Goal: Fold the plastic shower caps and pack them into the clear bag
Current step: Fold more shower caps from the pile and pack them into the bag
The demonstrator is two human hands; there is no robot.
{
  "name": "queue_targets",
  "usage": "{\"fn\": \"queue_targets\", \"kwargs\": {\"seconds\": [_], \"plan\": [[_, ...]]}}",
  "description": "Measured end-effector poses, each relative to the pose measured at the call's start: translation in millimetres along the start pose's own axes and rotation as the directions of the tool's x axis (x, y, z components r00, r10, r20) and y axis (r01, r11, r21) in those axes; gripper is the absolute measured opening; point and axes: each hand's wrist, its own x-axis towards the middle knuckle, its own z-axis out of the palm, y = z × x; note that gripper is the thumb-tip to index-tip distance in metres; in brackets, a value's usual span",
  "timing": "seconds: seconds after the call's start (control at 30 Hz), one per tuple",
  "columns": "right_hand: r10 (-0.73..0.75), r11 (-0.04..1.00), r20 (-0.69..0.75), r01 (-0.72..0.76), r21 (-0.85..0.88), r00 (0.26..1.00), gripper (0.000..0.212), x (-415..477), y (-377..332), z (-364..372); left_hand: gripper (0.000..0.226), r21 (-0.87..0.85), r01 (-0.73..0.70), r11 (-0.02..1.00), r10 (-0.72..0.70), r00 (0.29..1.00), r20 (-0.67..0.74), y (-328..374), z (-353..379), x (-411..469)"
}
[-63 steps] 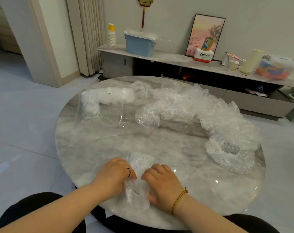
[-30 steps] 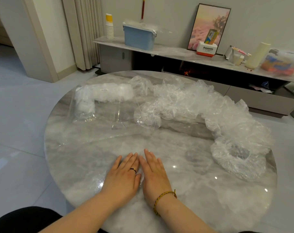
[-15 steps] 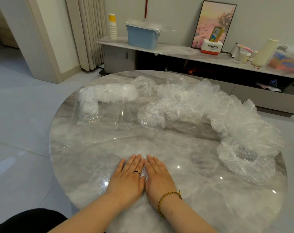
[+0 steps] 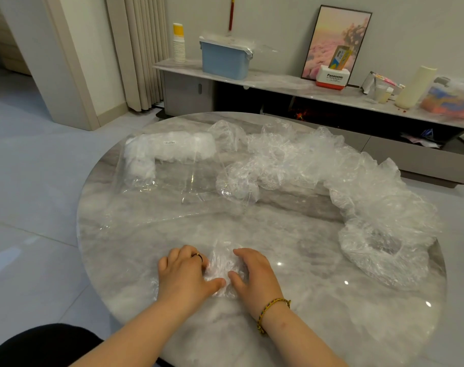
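Observation:
A small folded clear shower cap lies on the round marble table near its front edge. My left hand and my right hand grip it from either side, fingers curled, thumbs nearly meeting in front of it. The clear bag lies flat at the back left, with white folded caps packed along its far end. A long heap of loose crumpled caps curves from the table's middle back round to the right, ending in an open cap.
Behind the table runs a low sideboard with a blue lidded box, stacked paper cups, a framed picture and a Panasonic box. Grey tiled floor lies to the left.
My hands were pressing flat, side by side, on the cap. Now both have curled their fingers and drawn slightly apart, gathering the cap between them.

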Motion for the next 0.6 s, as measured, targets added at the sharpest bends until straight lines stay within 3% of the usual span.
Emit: {"fn": "queue_targets", "kwargs": {"seconds": [0.07, 0.2, 0.3, 0.33, 0.4, 0.47, 0.6], "plan": [[-0.003, 1.000, -0.014, 0.003, -0.009, 1.000, 0.044, 0, 0, -2, 0.021, -0.093, -0.004, 0.996, 0.003, 1.000, -0.012, 0, -1, 1], [0.013, 1.000, -0.055, -0.012, 0.013, 0.998, 0.048, 2, -4, -9, 0.036, -0.451, 0.028, 0.892, -0.014, 0.999, 0.034, -9, -10, 5], [-0.199, 0.980, -0.174, 0.191, -0.060, 0.964, 0.065, 6, -20, -20, 0.043, -0.466, -0.059, 0.883, 0.081, 0.996, 0.026, -16, -22, 4], [-0.292, 0.954, -0.145, 0.276, -0.120, 0.945, 0.069, 8, -25, -25, 0.044, -0.452, -0.095, 0.887, 0.119, 0.993, 0.025, -17, -26, 3], [-0.343, 0.901, 0.098, 0.356, -0.247, 0.934, 0.077, 13, -45, -35, 0.046, -0.478, -0.152, 0.865, 0.175, 0.985, 0.005, -19, -32, 3], [-0.257, 0.886, 0.309, 0.351, -0.303, 0.916, 0.070, 23, -57, -40, 0.046, -0.509, -0.181, 0.841, 0.204, 0.979, -0.011, -20, -39, 3], [-0.037, 0.956, 0.458, 0.164, -0.242, 0.888, 0.050, 42, -74, -41, 0.044, -0.496, -0.164, 0.852, 0.173, 0.984, -0.028, -26, -55, 6]]}}
